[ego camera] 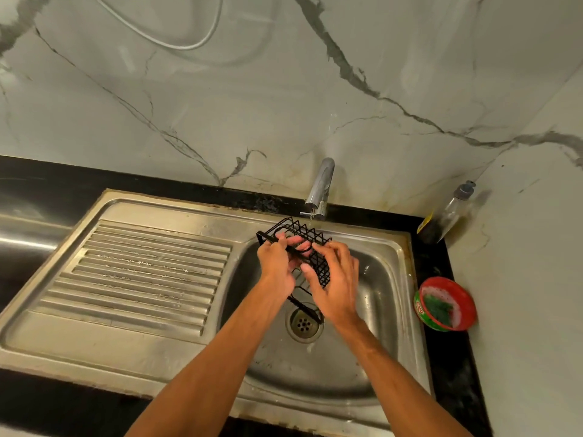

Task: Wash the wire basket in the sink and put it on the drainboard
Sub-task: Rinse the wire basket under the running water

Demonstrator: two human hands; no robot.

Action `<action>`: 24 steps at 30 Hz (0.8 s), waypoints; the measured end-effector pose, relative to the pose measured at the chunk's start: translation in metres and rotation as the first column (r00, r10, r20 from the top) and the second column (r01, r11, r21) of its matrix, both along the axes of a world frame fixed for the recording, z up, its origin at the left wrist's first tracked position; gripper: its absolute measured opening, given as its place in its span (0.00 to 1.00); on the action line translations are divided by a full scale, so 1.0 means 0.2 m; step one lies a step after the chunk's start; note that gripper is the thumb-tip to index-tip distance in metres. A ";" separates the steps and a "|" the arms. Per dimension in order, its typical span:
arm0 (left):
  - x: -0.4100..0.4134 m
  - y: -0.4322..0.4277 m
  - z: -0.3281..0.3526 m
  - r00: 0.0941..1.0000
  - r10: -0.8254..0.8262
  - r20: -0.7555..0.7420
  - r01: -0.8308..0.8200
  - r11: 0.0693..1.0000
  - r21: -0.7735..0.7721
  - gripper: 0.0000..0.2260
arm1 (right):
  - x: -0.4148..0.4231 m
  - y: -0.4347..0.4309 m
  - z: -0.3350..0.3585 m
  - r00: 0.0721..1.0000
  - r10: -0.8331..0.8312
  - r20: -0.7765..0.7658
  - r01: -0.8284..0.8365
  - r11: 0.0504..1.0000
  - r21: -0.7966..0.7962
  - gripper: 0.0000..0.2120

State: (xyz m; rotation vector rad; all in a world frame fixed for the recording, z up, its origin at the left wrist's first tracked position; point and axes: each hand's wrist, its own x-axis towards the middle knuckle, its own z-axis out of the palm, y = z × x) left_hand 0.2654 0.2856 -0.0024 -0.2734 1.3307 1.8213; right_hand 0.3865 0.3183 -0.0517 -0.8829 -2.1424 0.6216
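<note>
Basket [322, 272]: middle hidden behind both hands; only the top rim, part of one mesh side and a lower bar show. Left hand [277, 269] grips it, fingertips partly behind the wires. Right hand [334, 288]: fingers motion-blurred, so it is unclear whether they grip or only touch the mesh. Drain [303, 324]: part of the rim is covered by the lower bar and right wrist. Hose [183, 48] cut off at the top edge. Both forearms cut off at the bottom edge. Bottle [448, 212] label too small to read.
</note>
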 end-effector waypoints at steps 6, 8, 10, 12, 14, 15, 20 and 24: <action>-0.01 0.01 -0.02 0.990 -0.089 -0.110 0.082 0.994 -0.072 0.07 | 0.02 0.05 0.07 0.976 -0.206 0.075 0.189 0.965 0.184 0.07; -0.03 0.01 0.00 0.985 -0.119 -0.123 0.107 0.990 -0.096 0.08 | -0.04 0.05 0.15 0.950 -0.277 0.144 0.247 0.950 0.192 0.03; -0.05 0.00 0.00 0.981 -0.146 -0.126 0.133 0.985 -0.107 0.08 | -0.08 0.09 0.22 0.918 -0.292 0.269 0.267 0.955 0.127 0.07; -0.06 0.00 0.01 0.977 -0.165 -0.135 0.149 0.981 -0.122 0.08 | -0.11 0.15 0.26 0.895 -0.268 0.356 0.291 0.957 -0.010 0.09; -0.07 0.01 0.01 0.976 -0.174 -0.133 0.157 0.979 -0.129 0.09 | -0.12 0.18 0.29 0.913 -0.207 0.351 0.288 0.938 -0.195 0.10; -0.08 0.01 0.01 0.974 -0.185 -0.133 0.167 0.977 -0.135 0.10 | -0.11 0.19 0.31 0.919 -0.189 0.346 0.283 0.927 -0.245 0.10; -0.10 0.00 -0.02 0.935 -0.290 -0.204 0.251 0.948 -0.195 0.11 | -0.06 0.26 0.36 0.900 -0.208 0.384 0.253 0.965 -0.071 0.12; -0.10 0.00 -0.02 0.904 -0.347 -0.251 0.299 0.931 -0.210 0.13 | -0.11 0.28 0.17 0.881 0.339 0.331 -0.208 0.904 -0.373 0.24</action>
